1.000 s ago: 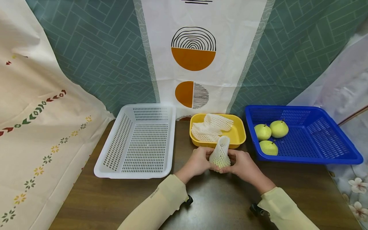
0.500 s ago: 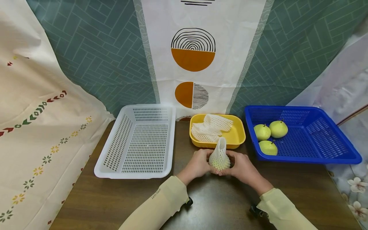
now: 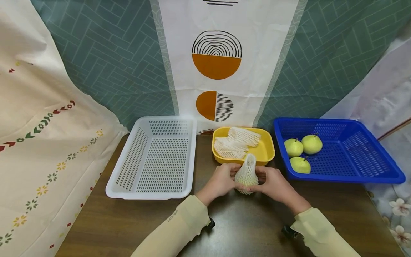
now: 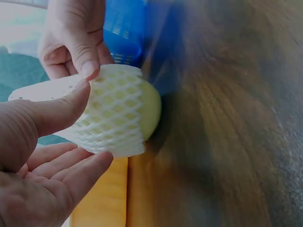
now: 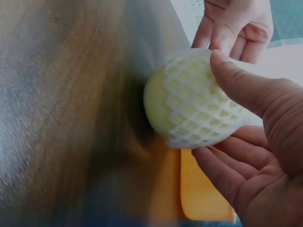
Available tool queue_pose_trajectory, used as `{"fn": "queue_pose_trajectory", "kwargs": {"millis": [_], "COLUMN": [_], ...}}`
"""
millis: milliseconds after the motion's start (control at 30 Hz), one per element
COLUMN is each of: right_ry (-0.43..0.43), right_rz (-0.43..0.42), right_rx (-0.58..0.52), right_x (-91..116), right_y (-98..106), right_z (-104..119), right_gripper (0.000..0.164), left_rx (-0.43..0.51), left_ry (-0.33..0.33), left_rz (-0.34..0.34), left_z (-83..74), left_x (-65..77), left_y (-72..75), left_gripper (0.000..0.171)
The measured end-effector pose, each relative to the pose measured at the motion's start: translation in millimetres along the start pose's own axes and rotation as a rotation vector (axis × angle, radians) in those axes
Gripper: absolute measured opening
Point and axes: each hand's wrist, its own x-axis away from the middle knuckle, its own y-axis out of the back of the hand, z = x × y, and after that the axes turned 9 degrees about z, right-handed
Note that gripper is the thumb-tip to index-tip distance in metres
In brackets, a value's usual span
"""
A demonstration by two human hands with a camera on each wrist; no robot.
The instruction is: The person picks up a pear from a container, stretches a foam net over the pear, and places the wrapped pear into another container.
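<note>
A pale yellow-green pear (image 4: 151, 108) sits inside a white foam net sleeve (image 3: 246, 174), its lower end bare in both wrist views. The sleeve's narrow open end points up in the head view. My left hand (image 3: 222, 179) grips the netted pear from the left, thumb in front and fingers behind. From the other side my right hand (image 3: 271, 184) holds it the same way, thumb on the netting (image 5: 201, 97). The two thumbs nearly meet on the near side. The pear's bare end is close over the wooden table (image 3: 237, 225).
Behind the hands stands a yellow tub (image 3: 268, 151) with several spare foam nets (image 3: 229, 148). A blue basket (image 3: 353, 178) at right holds three pears (image 3: 312, 144). At left stands a white basket (image 3: 147, 195). A patterned cloth (image 3: 215, 107) hangs behind.
Both hands keep hold of the netted pear in nearly the same spot. The sleeve's top has shifted slightly and looks narrower than a second ago. The baskets and tub have stayed put.
</note>
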Motion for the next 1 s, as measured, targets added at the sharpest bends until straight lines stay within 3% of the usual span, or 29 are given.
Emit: {"fn": "queue_pose_trajectory", "kwargs": {"millis": [100,367,667,833,1000], "right_ry": [-0.008,-0.058,-0.105,-0.085,0.024], "right_rz": [0.006,-0.006,0.011,-0.029,-0.112], "right_rx": [-0.002,-0.005,-0.004,-0.065,-0.185], "right_x": [-1.0,-2.9,-6.2,-2.6,4.3], "right_y": [-1.9,-6.0,-10.7,-10.5,-2.9], "right_z": [-0.5,-4.6,-11.5,-11.1,2.0], "right_gripper": [0.063,0.077,0.081,0.081,0.075], "left_rx": [-0.031,-0.132,-0.179,-0.012,0.220], "left_ry": [0.004,0.008,0.001,-0.012,-0.089], "left_rz": [0.000,0.018,0.008,0.002,-0.045], "left_z": [0.9,8.8,14.1,11.6,-1.2], "left_x": [-0.2,-1.9,-4.1,1.2,8.0], "left_y": [-0.9,-4.7,-5.3,-1.6,8.5], "left_gripper": [0.068,0.065,0.070,0.073,0.070]}}
